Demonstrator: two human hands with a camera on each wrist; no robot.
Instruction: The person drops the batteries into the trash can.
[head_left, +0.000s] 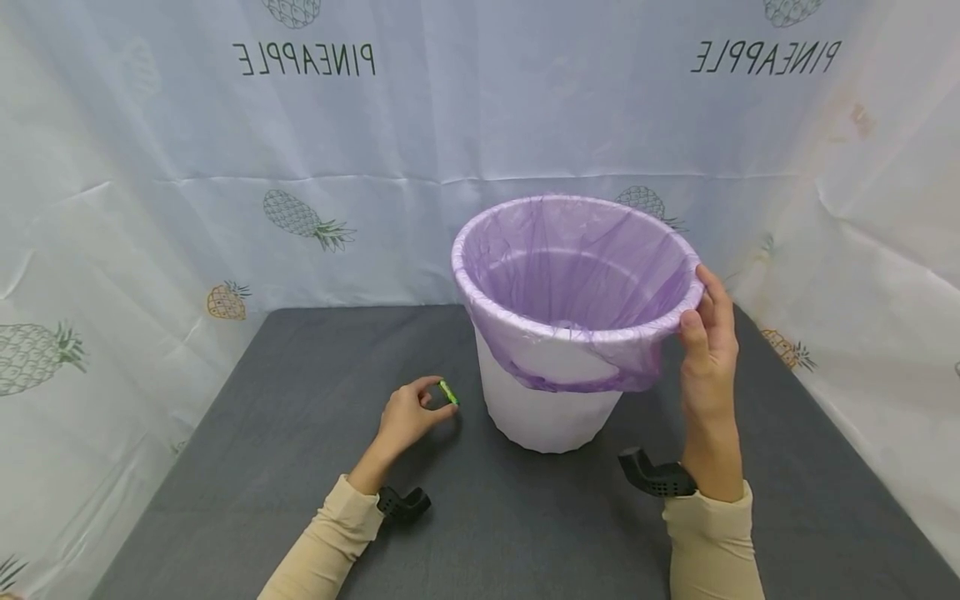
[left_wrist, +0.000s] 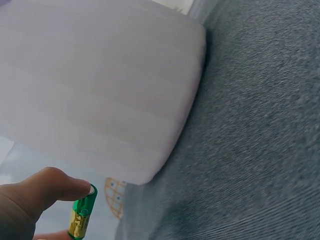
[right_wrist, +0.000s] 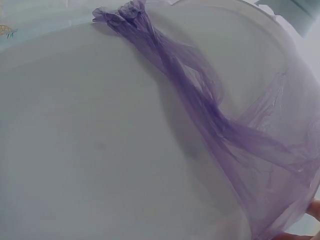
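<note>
A small green and gold battery is pinched by its two ends between the thumb and a finger of my left hand; the left wrist view also has the battery at its lower left. Just right of it stands a white trash bin, lined with a thin purple bag folded over the rim. My right hand grips the bin's right rim through the bag, thumb at the near side. In the right wrist view, twisted purple plastic hangs against the bin's outer wall, and only fingertips show at the lower right corner.
A dark grey cloth-covered table lies under the bin and both forearms. Behind and at both sides hangs a pale curtain printed with pineapples and mirrored lettering. Black camera mounts sit on both wrists.
</note>
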